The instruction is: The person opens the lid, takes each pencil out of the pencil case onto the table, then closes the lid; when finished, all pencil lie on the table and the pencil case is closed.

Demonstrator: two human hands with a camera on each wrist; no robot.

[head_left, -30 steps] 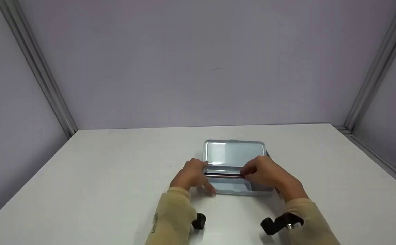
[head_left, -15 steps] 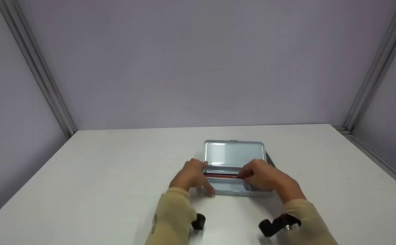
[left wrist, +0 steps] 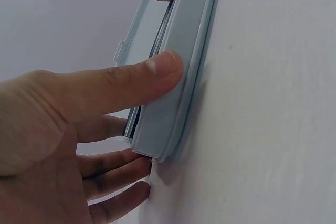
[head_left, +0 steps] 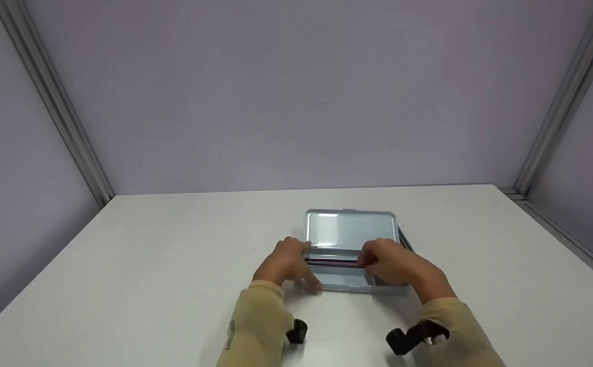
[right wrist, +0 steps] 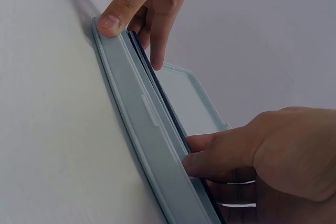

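The pencil case (head_left: pixel 350 250), a pale blue box with its lid standing open behind it, lies on the white table (head_left: pixel 148 265) between the two hands in the head view. The left hand (head_left: pixel 287 265) grips the case's left end, thumb on the near wall, while the right hand (head_left: pixel 389 262) sits over the right end with curled fingers pinching a dark red pen (head_left: pixel 333 262) that lies lengthwise along the tray. In the left wrist view, the left hand (left wrist: pixel 63 129) has its thumb pressed flat against the case (left wrist: pixel 173 93) side, the other fingers curled round the far corner. In the right wrist view, the right hand (right wrist: pixel 262 156) has its fingertips tucked over the case (right wrist: pixel 152 145) rim, on the dark pen (right wrist: pixel 168 114); the left hand (right wrist: pixel 144 3) clasps the far end.
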